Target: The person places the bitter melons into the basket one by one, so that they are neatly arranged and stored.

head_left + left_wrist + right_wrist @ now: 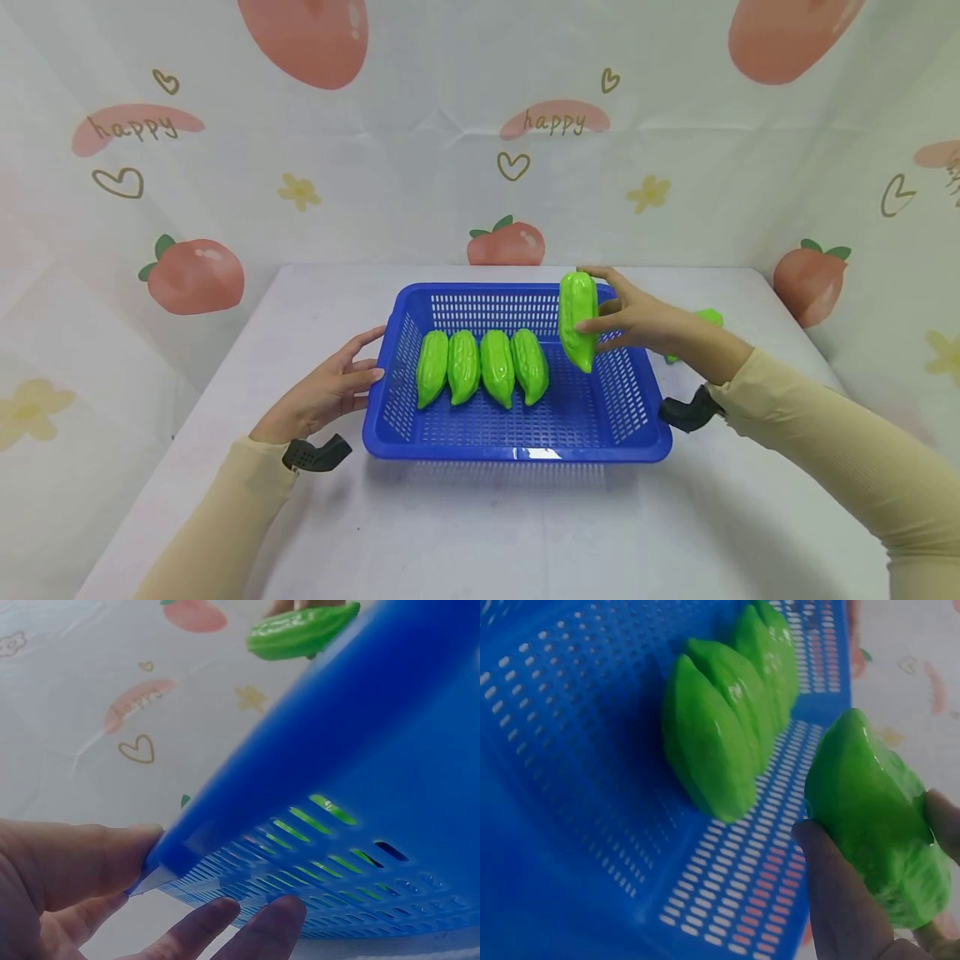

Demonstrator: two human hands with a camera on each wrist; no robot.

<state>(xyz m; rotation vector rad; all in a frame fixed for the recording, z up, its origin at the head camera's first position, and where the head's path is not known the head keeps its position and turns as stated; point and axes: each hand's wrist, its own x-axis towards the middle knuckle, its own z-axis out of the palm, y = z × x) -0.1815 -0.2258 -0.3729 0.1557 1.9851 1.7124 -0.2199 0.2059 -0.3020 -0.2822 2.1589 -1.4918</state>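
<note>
A blue plastic basket with slotted walls stands on the table. Several bright green bitter melons lie side by side in its left and middle part. My left hand holds the basket's left rim, thumb at the rim and fingers against the outer wall in the left wrist view. Over the basket's right back part, my right hand grips another bitter melon between thumb and fingers. That melon hangs upright with its pointed end down; in the right wrist view the held melon appears beside the row.
Behind the right forearm, another green object lies on the white table, partly hidden. A pale curtain printed with fruit and hearts hangs at the back and sides. Black wrist mounts sit on both wrists.
</note>
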